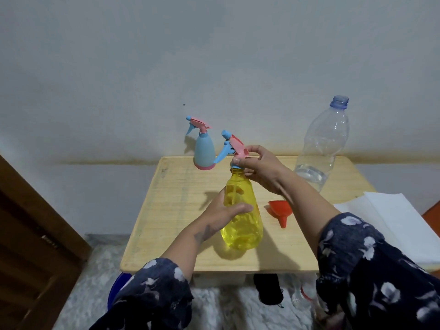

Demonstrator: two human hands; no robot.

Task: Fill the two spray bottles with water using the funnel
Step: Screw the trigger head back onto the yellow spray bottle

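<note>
Nearest, under the desk edge: a blue round object (116,291), a dark cloth item (267,290) and a small clear bottle (303,297) on pale fuzzy flooring.

Wooden desk (166,234), front centre: yellow spray bottle (241,225) standing upright. Left hand (223,216) wraps the body at mid-height, thumb across the near face, fingers curled behind. Right hand (260,169) up at the neck, fingers pinching the pink-and-blue trigger head (234,148), which sits tilted at the bottle mouth; whether it is screwed on cannot be told.

Just right of the bottle: red funnel (277,210) lying on its side, spout toward the viewer. Further right, white folded paper (390,217).

Back row: blue spray bottle (204,150) with head on, far left edge; large clear water bottle (326,144), uncapped, a little water at the bottom, far right.

No readable labels or writing.
</note>
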